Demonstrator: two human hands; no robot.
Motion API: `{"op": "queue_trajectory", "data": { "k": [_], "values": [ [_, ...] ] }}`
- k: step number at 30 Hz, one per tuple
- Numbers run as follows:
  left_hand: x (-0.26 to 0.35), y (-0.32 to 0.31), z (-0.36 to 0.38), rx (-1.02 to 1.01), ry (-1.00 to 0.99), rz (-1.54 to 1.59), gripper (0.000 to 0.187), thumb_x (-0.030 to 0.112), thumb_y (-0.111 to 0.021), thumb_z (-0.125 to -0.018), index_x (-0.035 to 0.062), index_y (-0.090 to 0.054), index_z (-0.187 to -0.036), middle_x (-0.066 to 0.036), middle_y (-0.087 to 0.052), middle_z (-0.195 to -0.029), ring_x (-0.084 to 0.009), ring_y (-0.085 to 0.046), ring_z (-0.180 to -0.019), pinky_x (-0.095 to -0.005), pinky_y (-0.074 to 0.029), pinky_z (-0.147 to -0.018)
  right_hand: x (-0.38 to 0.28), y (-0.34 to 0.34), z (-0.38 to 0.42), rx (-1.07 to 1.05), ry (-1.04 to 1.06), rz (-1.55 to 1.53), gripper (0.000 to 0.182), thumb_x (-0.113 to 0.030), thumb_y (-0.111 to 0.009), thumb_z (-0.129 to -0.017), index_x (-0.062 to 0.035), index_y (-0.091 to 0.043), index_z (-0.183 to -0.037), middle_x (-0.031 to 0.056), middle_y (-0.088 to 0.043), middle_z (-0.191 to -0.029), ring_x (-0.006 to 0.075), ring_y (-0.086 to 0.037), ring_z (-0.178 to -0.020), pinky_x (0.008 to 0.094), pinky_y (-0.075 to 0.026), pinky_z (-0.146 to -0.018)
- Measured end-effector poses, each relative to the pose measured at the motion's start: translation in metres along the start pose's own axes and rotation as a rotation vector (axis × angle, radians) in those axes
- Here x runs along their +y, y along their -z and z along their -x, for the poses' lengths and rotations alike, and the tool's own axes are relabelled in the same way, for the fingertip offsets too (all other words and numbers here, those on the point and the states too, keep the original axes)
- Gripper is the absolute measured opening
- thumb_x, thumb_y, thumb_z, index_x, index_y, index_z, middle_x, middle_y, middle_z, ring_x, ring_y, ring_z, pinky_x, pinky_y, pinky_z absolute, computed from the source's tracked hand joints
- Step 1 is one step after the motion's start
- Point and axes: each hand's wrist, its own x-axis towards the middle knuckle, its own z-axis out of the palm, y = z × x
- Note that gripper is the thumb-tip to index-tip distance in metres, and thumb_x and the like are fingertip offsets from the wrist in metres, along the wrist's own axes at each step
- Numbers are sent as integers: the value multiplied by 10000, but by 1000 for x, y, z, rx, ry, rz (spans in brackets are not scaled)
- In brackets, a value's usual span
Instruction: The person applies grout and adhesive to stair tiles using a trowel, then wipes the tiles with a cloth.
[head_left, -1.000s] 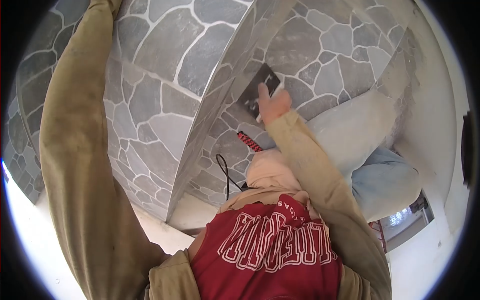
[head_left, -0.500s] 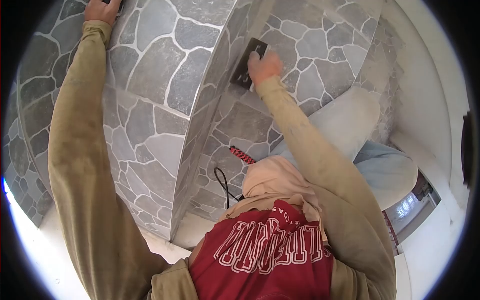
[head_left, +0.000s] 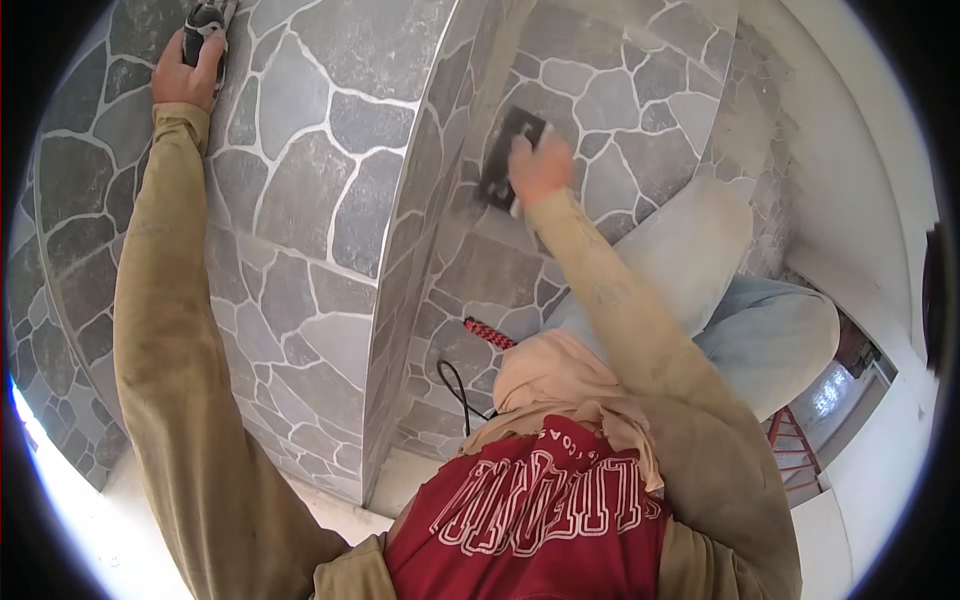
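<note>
At the upper left, my left hand (head_left: 187, 78) is wrapped round a black and grey object (head_left: 207, 32), too partly covered to name, on the stone-patterned surface (head_left: 310, 180). My right hand (head_left: 541, 168), slightly blurred, grips a dark flat rectangular float (head_left: 500, 165) by its back. The float lies against the stone-patterned tiles (head_left: 600, 100) of the lower step, right of the raised edge. Grey stones with pale joints cover both surfaces.
Below the float lie a red and black braided cord (head_left: 488, 333) and a thin black loop (head_left: 455, 385). My bent legs (head_left: 690, 245) are at the right. A white wall (head_left: 870, 180) curves along the far right, with a red metal frame (head_left: 793, 450) below.
My right hand and the float have moved slightly down and right. My left hand has come lower in view, showing more of the object it holds. The view has shifted a little.
</note>
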Motion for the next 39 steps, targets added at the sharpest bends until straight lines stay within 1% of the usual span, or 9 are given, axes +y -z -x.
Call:
{"op": "queue_trajectory", "data": {
  "k": [10, 12, 23, 29, 31, 34, 35, 36, 39],
  "values": [
    [8, 4, 4, -26, 44, -15, 443, 418, -674, -835, 46, -692, -1076, -167, -717, -955, -302, -686, -901, -374, -509, -809, -12, -11, -3, -22, 92, 46, 294, -190, -603, -829, 70, -675, -948, 336, -661, -935, 495, -639, -949, 512, -520, -836],
    [2, 4, 7, -31, 35, -14, 439, 415, -674, -836, 48, -693, -1076, -165, -718, -955, -297, -686, -901, -373, -510, -809, -32, -22, -19, -117, -77, 203, 277, -180, -596, -840, 58, -671, -960, 322, -666, -950, 481, -643, -952, 511, -515, -850],
    [0, 11, 5, -83, 36, -35, 453, 400, -666, -859, 60, -672, -1158, -181, -711, -1031, -325, -678, -964, -379, -507, -850, -32, 40, -81, -163, 318, 316, 334, -283, -672, -779, 15, -694, -929, 273, -685, -930, 462, -654, -901, 513, -519, -796],
    [53, 19, 10, -17, 79, -61, 383, 342, -642, -780, 27, -635, -998, -236, -664, -882, -389, -649, -822, -438, -501, -728, -30, 37, 32, -1040, 816, 796, 217, -159, -591, -769, 1, -716, -847, 262, -690, -864, 425, -688, -831, 506, -550, -764],
    [47, 18, 7, -19, 85, -92, 390, 347, -641, -779, 28, -639, -1005, -234, -669, -887, -394, -650, -823, -444, -501, -726, -10, 15, 78, -1016, 831, 730, 215, -165, -570, -801, -17, -713, -860, 263, -693, -862, 419, -692, -838, 497, -555, -769],
    [40, 17, 12, 11, 34, -86, 410, 359, -641, -776, 31, -651, -1022, -232, -679, -899, -407, -654, -827, -455, -505, -725, 27, -9, 3, -420, 936, 683, 211, -198, -582, -835, -31, -710, -858, 256, -695, -872, 412, -691, -874, 481, -561, -765],
    [41, 16, 13, 15, 61, -80, 418, 365, -642, -777, 33, -652, -1029, -235, -679, -912, -410, -655, -840, -455, -507, -735, -27, 7, -30, -636, 729, 767, 244, -230, -592, -858, -13, -705, -855, 261, -689, -870, 414, -684, -872, 493, -554, -760],
    [40, 14, 12, 23, 84, -67, 425, 372, -643, -777, 34, -653, -1035, -237, -680, -925, -413, -656, -852, -454, -509, -745, -29, 15, -64, -481, 530, 603, 268, -254, -601, -872, -12, -714, -899, 274, -679, -868, 427, -672, -864, 505, -546, -756],
    [35, 13, 11, 12, 65, -105, 436, 376, -648, -775, 38, -654, -1050, -241, -678, -951, -416, -652, -877, -455, -508, -756, -59, 52, -91, -305, 640, 780, 296, -296, -615, -881, -37, -724, -976, 274, -677, -863, 460, -660, -861, 525, -535, -757]
  ]
}}
